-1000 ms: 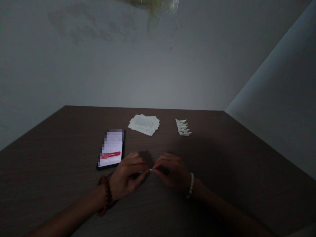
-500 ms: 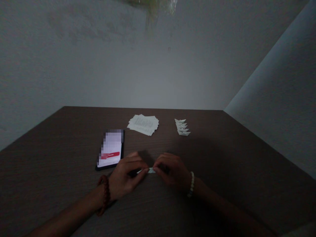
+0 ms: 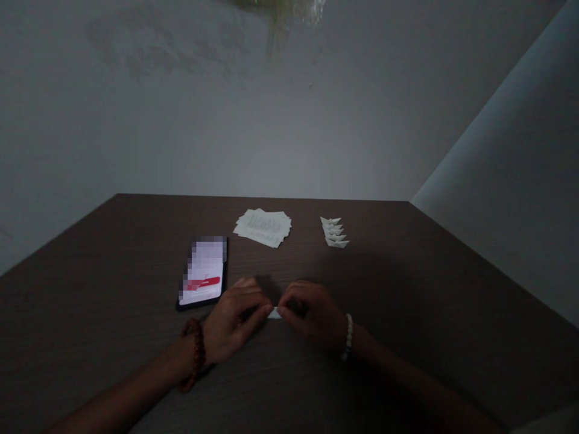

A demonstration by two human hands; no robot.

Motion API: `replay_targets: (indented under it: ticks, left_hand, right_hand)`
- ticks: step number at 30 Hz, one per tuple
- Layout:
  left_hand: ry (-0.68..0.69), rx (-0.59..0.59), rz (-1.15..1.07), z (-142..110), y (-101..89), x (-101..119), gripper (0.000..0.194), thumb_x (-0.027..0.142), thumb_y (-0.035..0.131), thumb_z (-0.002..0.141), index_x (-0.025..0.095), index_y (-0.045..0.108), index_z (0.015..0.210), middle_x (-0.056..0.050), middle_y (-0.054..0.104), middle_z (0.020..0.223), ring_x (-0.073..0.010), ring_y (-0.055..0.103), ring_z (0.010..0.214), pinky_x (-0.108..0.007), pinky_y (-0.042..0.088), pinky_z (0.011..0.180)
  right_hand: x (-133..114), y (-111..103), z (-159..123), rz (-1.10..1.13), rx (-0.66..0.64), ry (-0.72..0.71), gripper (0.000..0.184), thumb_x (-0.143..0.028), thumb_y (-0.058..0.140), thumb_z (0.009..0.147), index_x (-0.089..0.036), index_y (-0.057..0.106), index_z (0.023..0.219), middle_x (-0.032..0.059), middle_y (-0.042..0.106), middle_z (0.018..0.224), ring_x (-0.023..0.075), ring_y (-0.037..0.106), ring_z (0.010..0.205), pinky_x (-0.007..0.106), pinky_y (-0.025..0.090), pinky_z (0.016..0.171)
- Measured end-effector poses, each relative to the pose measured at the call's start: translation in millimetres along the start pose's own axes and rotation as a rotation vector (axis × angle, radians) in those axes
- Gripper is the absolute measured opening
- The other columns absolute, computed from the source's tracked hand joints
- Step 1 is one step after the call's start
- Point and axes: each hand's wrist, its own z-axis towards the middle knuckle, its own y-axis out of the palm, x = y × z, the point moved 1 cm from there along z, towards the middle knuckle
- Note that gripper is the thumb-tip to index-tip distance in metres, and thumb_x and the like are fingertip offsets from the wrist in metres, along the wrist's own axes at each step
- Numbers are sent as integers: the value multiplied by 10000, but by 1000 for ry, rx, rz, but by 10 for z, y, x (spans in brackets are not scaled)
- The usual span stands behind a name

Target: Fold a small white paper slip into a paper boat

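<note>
Between my two hands is a small folded piece of white paper (image 3: 274, 313), low over the brown table. My left hand (image 3: 237, 316) pinches its left end between thumb and fingers. The right end is pinched the same way by my right hand (image 3: 312, 308). Fingertips cover most of the paper, so only a short middle strip shows. Beyond my right hand, several small folded paper boats (image 3: 335, 232) stand in a row, one behind another.
A stack of printed paper sheets (image 3: 263, 228) lies near the table's back. Left of my left hand rests a phone (image 3: 202, 274) with a lit screen. The dark brown table (image 3: 136, 241) meets a grey wall (image 3: 280, 138) behind.
My hands have drawn slightly closer together on the folded paper, and less of it shows past my left fingers. The boats, sheets and phone stay put.
</note>
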Motion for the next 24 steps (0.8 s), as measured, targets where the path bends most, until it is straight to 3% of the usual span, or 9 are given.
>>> replay_targets:
  ticks: [7,11,18,24]
  left_hand:
    - [-88,90,20,11,34,-16,138,245,499,889,171,614,865,-18,594,752,-167,536,738,-308,424,673]
    - [-121,76,73,-6,81,-85,116,222,511,876,175,616,860,-18,602,739,-175,542,737,-324,435,691]
    - [-15,29,302,-9,139,-146,176,198,481,881,158,646,834,-59,594,772,-214,510,788,-369,426,718]
    - [59,15,392,-25,132,-128,233,158,466,874,177,691,816,-64,577,749,-218,482,769,-352,404,669]
  right_hand:
    - [111,-64,-4,23,-16,204,86,-215,599,813,-169,643,756,-32,577,623,84,481,544,199,345,530]
    - [155,-38,-25,-55,-29,304,98,-233,607,803,-182,672,751,-27,614,615,91,515,535,204,358,527]
    - [79,-20,-22,-313,-58,161,35,-216,620,780,-204,646,800,-3,629,730,146,555,714,268,397,680]
    - [100,-20,-48,-364,-131,30,144,-206,562,836,-233,669,928,21,601,861,142,544,779,255,398,694]
